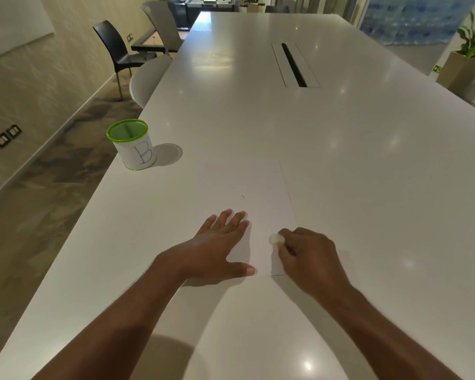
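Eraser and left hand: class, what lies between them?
In the head view, only a bare strip of the paper sheet lies between the eraser and the left hand; nothing else.

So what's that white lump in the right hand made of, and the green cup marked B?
It looks like a rubber eraser: matt white, rounded edges, pinched by the right hand over the paper sheet. The pen cup seems to be green metal mesh, judging by the grid inside its rim, with white paper wrapped round it bearing the inked B.
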Demonstrator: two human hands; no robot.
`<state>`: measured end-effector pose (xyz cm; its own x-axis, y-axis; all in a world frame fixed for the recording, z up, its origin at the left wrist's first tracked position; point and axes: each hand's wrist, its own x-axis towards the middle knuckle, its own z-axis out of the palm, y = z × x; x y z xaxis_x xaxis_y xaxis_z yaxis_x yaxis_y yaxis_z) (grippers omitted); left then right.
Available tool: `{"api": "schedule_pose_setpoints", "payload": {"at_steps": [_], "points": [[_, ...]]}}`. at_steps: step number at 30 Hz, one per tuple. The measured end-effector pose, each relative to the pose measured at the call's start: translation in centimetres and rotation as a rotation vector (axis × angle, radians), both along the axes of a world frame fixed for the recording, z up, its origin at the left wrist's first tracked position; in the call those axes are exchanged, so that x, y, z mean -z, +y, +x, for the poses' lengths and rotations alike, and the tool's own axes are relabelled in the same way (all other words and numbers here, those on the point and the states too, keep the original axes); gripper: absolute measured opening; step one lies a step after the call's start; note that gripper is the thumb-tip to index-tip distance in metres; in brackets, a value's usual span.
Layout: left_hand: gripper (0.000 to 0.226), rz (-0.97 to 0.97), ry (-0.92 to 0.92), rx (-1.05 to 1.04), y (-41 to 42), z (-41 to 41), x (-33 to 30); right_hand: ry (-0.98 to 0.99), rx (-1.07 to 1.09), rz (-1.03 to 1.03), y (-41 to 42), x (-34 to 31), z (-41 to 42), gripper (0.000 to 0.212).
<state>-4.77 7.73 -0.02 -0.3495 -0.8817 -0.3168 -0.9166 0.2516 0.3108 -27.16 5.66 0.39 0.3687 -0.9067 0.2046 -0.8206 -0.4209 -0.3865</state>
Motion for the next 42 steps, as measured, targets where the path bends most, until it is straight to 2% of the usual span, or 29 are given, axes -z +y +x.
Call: {"api": "schedule_pose_setpoints", "payload": {"at_steps": [2,6,12,17,23,29,35,40,42], "points": [[0.103,-0.003,0.002,-0.003,0.0,0.1,0.2,0.0,-0.021,-0.015,0.5,0.0,0.6,0.009],[0.103,0.003,-0.002,0.007,-0.1,0.0,0.2,-0.045,-0.27,0.071,2.5,0.2,2.2,0.018],[0.104,0.003,-0.012,0.002,-0.1,0.1,0.2,0.004,-0.027,-0.026,-2.9,0.4,0.9,0.015],[0.104,0.0,0.009,0.009,-0.1,0.1,0.2,-0.03,-0.308,0.065,1.0,-0.2,2.5,0.012],[0.105,0.002,-0.01,0.005,-0.1,0.2,0.4,-0.005,-0.067,-0.024,-3.4,0.3,1.4,0.013],[0.105,-0.002,0.014,0.006,-0.1,0.3,0.7,-0.016,-0.306,0.071,1.3,0.1,2.1,0.012],[0.104,-0.015,0.004,0.005,0.0,0.3,0.6,-0.012,0.047,-0.026,-3.9,0.2,-0.7,0.009],[0.105,-0.007,0.006,0.0,0.0,0.5,0.9,0.03,-0.151,0.037,0.9,-0.2,0.6,0.01],[0.105,-0.007,0.006,0.001,-0.1,0.5,1.1,0.039,-0.131,0.023,-0.4,-0.1,0.1,0.008]]}}
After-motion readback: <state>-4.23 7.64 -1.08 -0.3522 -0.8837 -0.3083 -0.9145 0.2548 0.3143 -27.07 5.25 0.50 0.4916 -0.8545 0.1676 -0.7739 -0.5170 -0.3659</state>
